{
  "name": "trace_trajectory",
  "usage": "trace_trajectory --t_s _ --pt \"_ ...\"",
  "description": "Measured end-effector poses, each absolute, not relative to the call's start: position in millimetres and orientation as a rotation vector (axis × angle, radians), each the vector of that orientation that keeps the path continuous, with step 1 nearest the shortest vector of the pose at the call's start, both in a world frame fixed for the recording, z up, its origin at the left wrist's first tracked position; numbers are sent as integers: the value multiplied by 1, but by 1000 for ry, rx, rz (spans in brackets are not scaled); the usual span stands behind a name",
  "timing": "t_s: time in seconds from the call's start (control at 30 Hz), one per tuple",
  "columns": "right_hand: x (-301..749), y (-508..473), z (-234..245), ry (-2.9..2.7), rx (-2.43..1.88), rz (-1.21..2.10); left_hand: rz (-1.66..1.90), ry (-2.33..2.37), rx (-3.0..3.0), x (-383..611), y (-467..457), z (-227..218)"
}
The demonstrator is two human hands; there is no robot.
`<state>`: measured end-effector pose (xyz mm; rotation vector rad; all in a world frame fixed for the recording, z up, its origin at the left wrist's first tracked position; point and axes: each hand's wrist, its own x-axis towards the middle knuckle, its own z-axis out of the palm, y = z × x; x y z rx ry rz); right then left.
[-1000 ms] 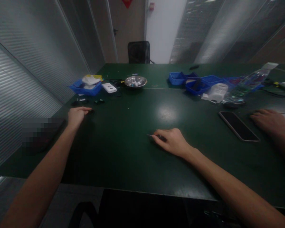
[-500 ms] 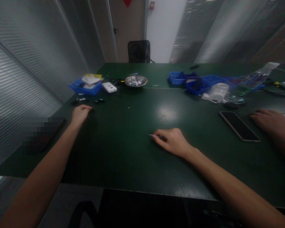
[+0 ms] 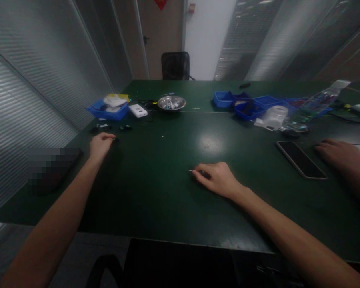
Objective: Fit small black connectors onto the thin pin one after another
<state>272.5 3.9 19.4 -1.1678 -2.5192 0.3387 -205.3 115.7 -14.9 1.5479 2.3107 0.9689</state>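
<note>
My right hand (image 3: 217,179) rests on the dark green table (image 3: 156,192) near the middle, fingers curled round a thin tool (image 3: 198,173) whose metal tip pokes out to the left. My left hand (image 3: 100,145) lies far out at the table's left side, fingers curled down over a small dark part (image 3: 115,139) at its fingertips. Several small black parts (image 3: 111,128) lie just beyond that hand.
A blue bin (image 3: 108,109) with white and yellow items, a white device (image 3: 138,110) and a metal bowl (image 3: 171,103) stand at the back left. More blue bins (image 3: 249,103), a plastic bottle (image 3: 312,108) and a phone (image 3: 301,160) are at right. Another person's hand (image 3: 340,154) rests by the phone.
My left hand has shifted slightly forward and to the right onto the small dark part. My right hand has stayed put.
</note>
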Motion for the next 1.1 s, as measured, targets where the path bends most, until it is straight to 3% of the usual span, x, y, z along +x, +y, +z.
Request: trace_trajectory --t_s 0.3,0.7,1.1 --pt "273 5 17 -2519 -1154 333 942 2066 1911 -182 106 -13" --pt "272 9 15 -2569 -1075 371 606 936 2309 -26 38 11" --pt "264 11 10 -2613 -1046 336 514 819 2416 -9 26 9"
